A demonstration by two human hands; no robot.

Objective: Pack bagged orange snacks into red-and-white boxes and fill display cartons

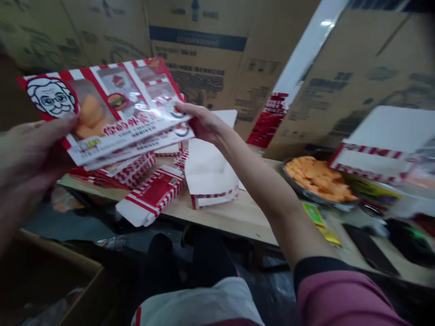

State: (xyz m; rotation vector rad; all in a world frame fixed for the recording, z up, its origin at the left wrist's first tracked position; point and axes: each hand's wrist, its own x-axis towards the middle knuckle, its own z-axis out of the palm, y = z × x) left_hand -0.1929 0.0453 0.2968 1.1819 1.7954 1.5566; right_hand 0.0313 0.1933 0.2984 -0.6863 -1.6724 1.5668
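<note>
Between my two hands is a small stack of red-and-white printed toy food packages (136,117), raised above the table and tilted. The top one has a cartoon face, clear windows with orange pieces behind them, and a burger picture. My left hand (41,145) grips the left end, thumb on top. At the right end my right hand (202,120) pinches the stack's edge, its fingers partly hidden beneath. Below are more striped packages (134,170), a folded red-striped carton (152,194) and an open white box (212,174).
On the wooden table (251,217), a round bowl (290,181) holds orange pieces (316,176). Further right are another open striped box (384,140), a yellow-green packet (312,213) and a dark flat object (369,249). Large cardboard cartons (210,54) wall the back. An open carton (78,280) stands lower left.
</note>
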